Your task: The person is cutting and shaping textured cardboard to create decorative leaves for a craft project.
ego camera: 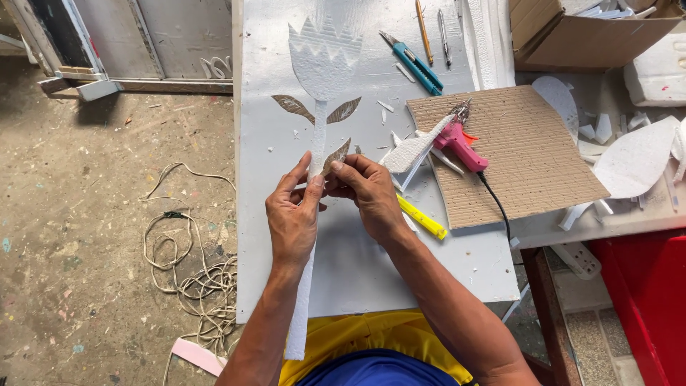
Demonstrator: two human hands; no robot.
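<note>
Lying flat on the grey board (357,264), reaching from near its far end past the near edge: a white foam tulip (323,61) on a long thin foam stem (304,300). Probably very light, brittle and easily snapped or dented, so best supported along the stem rather than lifted by the flower head. Pressing against the stem with thumb and fingers close together: left hand (291,221). Pinching a small brown leaf (334,157) against the stem: right hand (370,193). Likely thin and flimsy, better gripped at its base. Resting nearby on corrugated cardboard (522,157): a pink glue gun (461,143).
</note>
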